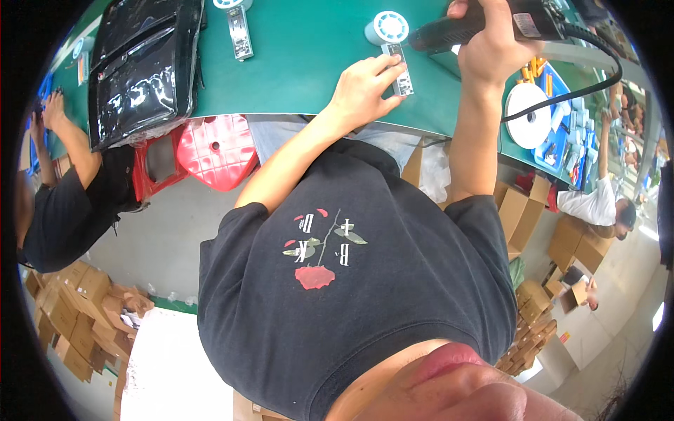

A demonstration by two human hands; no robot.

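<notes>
Head view, the only one here: your left hand (365, 88) has its fingers spread flat on a small silver metal part (402, 70) on the green bench mat (309, 63), pinning it down rather than gripping it. A pale blue round spool piece (387, 28) sits touching the part's far end. Your right hand (491, 45) is wrapped tight around a black corded power tool (484, 24), its tip pointing at the top of that part, just beside your left fingertips.

That closeness is what I'd worry about. If the tip skates off the metal, it goes straight into your fingers, since they're touching the piece it's working on. Flat pressure alone might also let the part twist under the tool.

The black cable (597, 77) loops over toward the white tape reel (528, 116) and blue tray (562, 133) on your right; a snag there could yank the tool off line.

A second identical part (240, 31) lies well apart on the left, near a black glossy bag (144, 63).
</notes>
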